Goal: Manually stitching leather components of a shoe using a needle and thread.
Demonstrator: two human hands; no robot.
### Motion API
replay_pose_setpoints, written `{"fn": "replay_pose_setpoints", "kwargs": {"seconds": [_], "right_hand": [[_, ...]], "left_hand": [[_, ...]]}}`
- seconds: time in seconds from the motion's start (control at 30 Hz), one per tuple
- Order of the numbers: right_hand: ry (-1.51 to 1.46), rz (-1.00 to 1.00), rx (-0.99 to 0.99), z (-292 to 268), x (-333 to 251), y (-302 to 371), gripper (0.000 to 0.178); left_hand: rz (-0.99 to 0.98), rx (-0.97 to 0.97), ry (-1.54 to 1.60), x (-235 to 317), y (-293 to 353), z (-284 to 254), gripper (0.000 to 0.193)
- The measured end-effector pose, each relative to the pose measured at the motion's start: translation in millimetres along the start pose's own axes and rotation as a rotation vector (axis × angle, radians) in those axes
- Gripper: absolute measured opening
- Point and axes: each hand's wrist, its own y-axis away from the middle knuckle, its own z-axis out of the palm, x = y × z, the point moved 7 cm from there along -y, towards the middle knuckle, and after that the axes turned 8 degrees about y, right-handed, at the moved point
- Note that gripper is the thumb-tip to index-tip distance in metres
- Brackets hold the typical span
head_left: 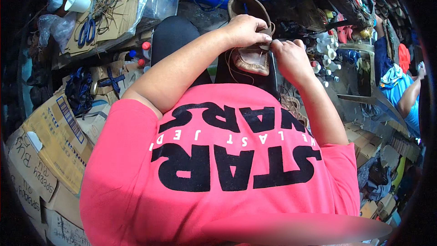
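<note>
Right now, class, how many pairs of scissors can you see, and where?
1: blue-handled scissors on the cardboard at upper left, near the white cup; more may be hidden.

Brown leather shoe [251,59] over right thigh [223,74], toe nearest.

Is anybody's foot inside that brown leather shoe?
No: the brown leather shoe is off; its opening shows no foot inside, and the left hand holds it.
</note>
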Motion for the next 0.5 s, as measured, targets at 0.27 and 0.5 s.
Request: {"fn": "replay_pose_setpoints", "kwargs": {"seconds": [0.27, 0.5], "right_hand": [[0.012, 0.065, 0.023, 58.7, 61.6, 66.4, 0.016], [-1.182, 0.747, 0.232, 61.2, 170.8, 171.6, 0.010]], "left_hand": [[0.043, -0.039, 0.229, -40.5, -1.8, -8.7, 0.034], [-0.161, -0.233, 0.398, -34.3, 13.8, -22.5, 0.031]]}}
